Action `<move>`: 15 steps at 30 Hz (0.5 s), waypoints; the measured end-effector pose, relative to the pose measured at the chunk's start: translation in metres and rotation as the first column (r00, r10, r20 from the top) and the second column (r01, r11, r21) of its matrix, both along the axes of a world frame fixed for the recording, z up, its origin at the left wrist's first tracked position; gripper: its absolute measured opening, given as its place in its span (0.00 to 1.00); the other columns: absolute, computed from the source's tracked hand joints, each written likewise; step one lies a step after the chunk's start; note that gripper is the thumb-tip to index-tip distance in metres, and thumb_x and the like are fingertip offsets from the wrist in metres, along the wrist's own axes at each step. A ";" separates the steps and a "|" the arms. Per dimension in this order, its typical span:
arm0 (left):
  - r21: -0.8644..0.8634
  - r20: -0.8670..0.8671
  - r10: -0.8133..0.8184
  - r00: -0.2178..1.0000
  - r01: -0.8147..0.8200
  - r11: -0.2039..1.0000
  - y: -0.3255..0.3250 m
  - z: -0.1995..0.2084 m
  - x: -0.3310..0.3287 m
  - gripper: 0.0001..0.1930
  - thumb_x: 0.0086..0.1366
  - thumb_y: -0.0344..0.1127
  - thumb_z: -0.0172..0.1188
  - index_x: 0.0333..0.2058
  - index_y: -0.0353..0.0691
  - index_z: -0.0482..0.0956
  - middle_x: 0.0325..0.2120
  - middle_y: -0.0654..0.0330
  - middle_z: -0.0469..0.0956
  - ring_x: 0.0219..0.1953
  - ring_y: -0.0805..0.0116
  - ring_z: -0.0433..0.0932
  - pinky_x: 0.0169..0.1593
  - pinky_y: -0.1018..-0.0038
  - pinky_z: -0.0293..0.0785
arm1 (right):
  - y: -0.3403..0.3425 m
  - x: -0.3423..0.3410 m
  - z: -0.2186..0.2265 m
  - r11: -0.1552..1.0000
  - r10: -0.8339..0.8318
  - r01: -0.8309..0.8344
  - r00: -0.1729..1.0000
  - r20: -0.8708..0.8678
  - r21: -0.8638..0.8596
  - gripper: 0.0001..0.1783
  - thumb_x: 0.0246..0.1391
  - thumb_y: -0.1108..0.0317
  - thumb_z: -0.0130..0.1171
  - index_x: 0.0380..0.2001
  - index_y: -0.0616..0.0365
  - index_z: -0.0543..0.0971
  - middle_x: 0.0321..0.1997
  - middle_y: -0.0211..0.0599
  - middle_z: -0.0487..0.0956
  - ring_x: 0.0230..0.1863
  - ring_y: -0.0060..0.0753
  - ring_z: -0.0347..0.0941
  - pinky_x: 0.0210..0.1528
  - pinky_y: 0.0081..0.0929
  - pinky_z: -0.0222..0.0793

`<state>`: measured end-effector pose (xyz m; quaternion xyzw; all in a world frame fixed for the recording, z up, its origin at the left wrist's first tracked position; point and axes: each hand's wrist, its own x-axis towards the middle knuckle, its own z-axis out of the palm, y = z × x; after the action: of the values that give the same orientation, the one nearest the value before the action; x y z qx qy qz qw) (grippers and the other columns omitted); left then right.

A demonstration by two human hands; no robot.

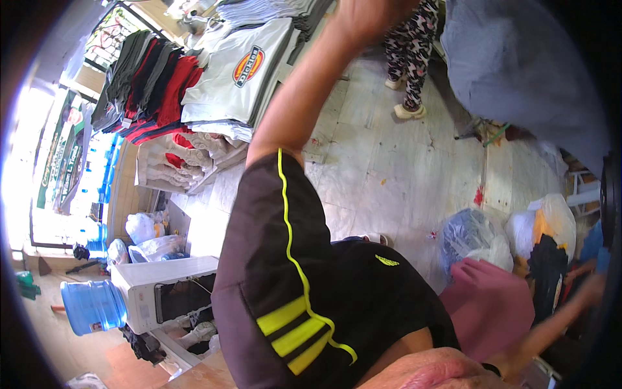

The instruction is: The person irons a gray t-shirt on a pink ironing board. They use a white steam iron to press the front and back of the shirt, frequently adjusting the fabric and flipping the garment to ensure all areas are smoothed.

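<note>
My left arm, in a black sleeve with yellow stripes, reaches up to the top edge. My left hand [376, 16] is partly cut off there, so its fingers and anything in them are hidden. Below and left of it lie stacked white T-shirts [227, 78] with a printed badge. At the lower right, a bare forearm that appears to be mine stretches outward. My right hand [588, 293] is smeared by motion, near a black cloth [547, 266]; whether it touches the cloth cannot be made out. Mauve fabric [489, 308] hangs beside that forearm.
Red and dark folded garments [152, 84] stand by the window. An open box [170, 162] sits below the T-shirts. A blue water bottle [94, 306] tops a white dispenser [149, 285]. Another person's patterned trousers [413, 52] show beyond. Plastic bags [476, 236] lie rightward; grey-blue fabric [518, 65] hangs above.
</note>
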<state>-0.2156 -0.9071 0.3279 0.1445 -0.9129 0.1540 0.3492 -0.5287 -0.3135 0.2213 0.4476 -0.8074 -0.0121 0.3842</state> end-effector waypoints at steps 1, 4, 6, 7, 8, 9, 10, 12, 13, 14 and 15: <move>-0.090 0.025 -0.228 0.973 0.230 0.969 -0.007 -0.084 0.005 0.11 0.64 0.37 0.60 0.41 0.37 0.79 0.41 0.48 0.79 0.46 0.50 0.79 0.48 0.58 0.75 | 0.009 0.025 -0.069 0.994 -0.016 0.006 0.995 0.093 0.105 0.09 0.60 0.64 0.58 0.34 0.60 0.79 0.31 0.48 0.79 0.35 0.58 0.76 0.41 0.46 0.70; 0.639 0.596 -0.420 0.684 -0.087 0.764 0.004 -0.330 0.059 0.10 0.61 0.39 0.58 0.28 0.40 0.83 0.30 0.52 0.85 0.36 0.52 0.83 0.42 0.54 0.76 | 0.015 0.156 -0.205 0.954 -0.115 -0.133 0.662 0.740 0.267 0.08 0.55 0.67 0.59 0.28 0.61 0.76 0.26 0.49 0.75 0.29 0.49 0.73 0.35 0.42 0.68; 0.599 0.795 -0.563 0.227 -0.149 0.787 0.005 -0.342 0.121 0.13 0.59 0.42 0.64 0.35 0.39 0.86 0.33 0.49 0.85 0.38 0.51 0.83 0.44 0.58 0.78 | 0.016 0.216 -0.219 0.989 -0.017 -0.138 0.263 0.965 0.055 0.12 0.51 0.71 0.62 0.21 0.63 0.71 0.20 0.48 0.67 0.24 0.37 0.66 0.30 0.37 0.64; 0.798 0.563 -0.694 0.449 -0.076 0.598 -0.014 -0.341 0.142 0.15 0.56 0.42 0.69 0.36 0.36 0.86 0.34 0.49 0.85 0.38 0.51 0.83 0.44 0.59 0.77 | 0.012 0.224 -0.185 0.995 -0.072 -0.045 0.261 0.963 0.087 0.14 0.53 0.70 0.60 0.21 0.63 0.67 0.20 0.45 0.62 0.23 0.34 0.59 0.29 0.36 0.60; 0.855 0.481 -0.670 0.565 -0.132 0.502 -0.014 -0.306 0.135 0.16 0.57 0.41 0.70 0.37 0.35 0.86 0.34 0.48 0.85 0.38 0.50 0.83 0.44 0.60 0.77 | 0.011 0.225 -0.158 1.000 0.019 -0.015 0.226 0.974 -0.016 0.15 0.54 0.68 0.58 0.21 0.64 0.66 0.21 0.46 0.62 0.23 0.40 0.58 0.29 0.41 0.58; 0.799 0.452 -0.717 0.531 0.116 0.590 -0.016 -0.272 0.130 0.13 0.60 0.39 0.68 0.37 0.36 0.86 0.33 0.47 0.84 0.37 0.49 0.83 0.43 0.61 0.77 | 0.019 0.215 -0.148 0.998 -0.008 -0.060 0.269 0.963 0.025 0.15 0.55 0.66 0.56 0.23 0.65 0.66 0.22 0.46 0.62 0.24 0.40 0.57 0.29 0.41 0.57; 0.743 0.477 -0.712 0.515 0.196 0.640 -0.006 -0.242 0.118 0.11 0.61 0.38 0.67 0.36 0.35 0.85 0.33 0.47 0.83 0.36 0.47 0.82 0.42 0.61 0.76 | 0.030 0.204 -0.143 0.996 0.023 -0.084 0.299 0.954 0.002 0.15 0.56 0.65 0.56 0.24 0.65 0.66 0.22 0.47 0.62 0.25 0.40 0.58 0.30 0.41 0.58; 0.723 0.425 -0.705 0.568 0.256 0.642 0.010 -0.208 0.104 0.10 0.61 0.36 0.67 0.34 0.33 0.83 0.29 0.48 0.79 0.31 0.49 0.78 0.38 0.63 0.73 | 0.023 0.190 -0.117 0.998 0.056 -0.055 0.358 0.932 -0.039 0.17 0.57 0.63 0.57 0.25 0.65 0.66 0.23 0.49 0.64 0.25 0.41 0.57 0.31 0.42 0.58; 0.701 0.419 -0.712 0.563 0.298 0.648 0.015 -0.198 0.079 0.11 0.60 0.36 0.68 0.33 0.33 0.82 0.27 0.49 0.77 0.29 0.52 0.76 0.37 0.65 0.73 | 0.042 0.173 -0.124 0.997 0.033 -0.079 0.459 0.888 0.003 0.18 0.58 0.63 0.58 0.24 0.64 0.66 0.21 0.42 0.64 0.25 0.33 0.57 0.30 0.38 0.58; 0.736 0.374 -0.728 0.574 0.294 0.610 0.020 -0.195 0.063 0.09 0.59 0.34 0.69 0.33 0.34 0.82 0.26 0.52 0.76 0.28 0.57 0.76 0.36 0.67 0.71 | 0.053 0.169 -0.127 0.992 0.089 0.054 0.363 0.928 -0.116 0.20 0.59 0.62 0.60 0.23 0.64 0.65 0.21 0.32 0.61 0.26 0.24 0.56 0.29 0.34 0.56; 0.763 0.345 -0.721 0.601 0.268 0.589 0.020 -0.188 0.051 0.08 0.58 0.32 0.70 0.33 0.34 0.82 0.25 0.55 0.75 0.27 0.62 0.75 0.35 0.69 0.70 | 0.054 0.158 -0.119 0.990 0.069 0.094 0.347 0.935 -0.107 0.21 0.58 0.61 0.63 0.24 0.63 0.65 0.21 0.27 0.59 0.27 0.20 0.54 0.28 0.32 0.55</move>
<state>-0.1644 -0.8873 0.1398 -0.0854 -0.9667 -0.2405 -0.0171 -0.3709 -0.2596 0.1025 0.3394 -0.8839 0.3002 -0.1154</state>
